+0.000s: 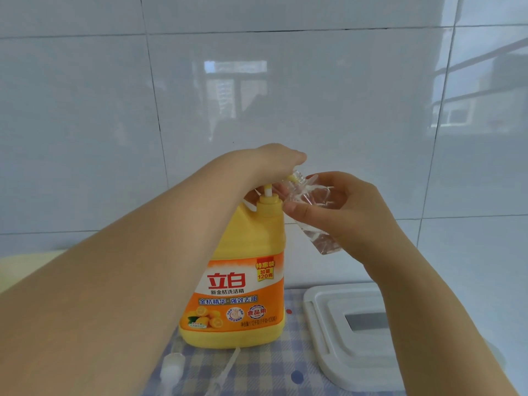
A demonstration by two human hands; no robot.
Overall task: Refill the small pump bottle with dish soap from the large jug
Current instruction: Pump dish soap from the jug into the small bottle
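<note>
A large yellow dish soap jug (238, 284) with an orange label stands upright on the checked cloth. My left hand (274, 161) rests on top of its yellow pump head (291, 178), covering most of it. My right hand (340, 212) holds the small clear bottle (310, 212), tilted, with its open threaded neck right at the pump's nozzle. The small bottle's own white pump cap with its tube (174, 367) lies on the cloth in front of the jug.
A white plastic lid or tray (340, 332) lies on the blue checked cloth (257, 370) to the right of the jug. A tiled wall (257, 81) rises close behind. A pale yellow object (20, 267) sits at the far left.
</note>
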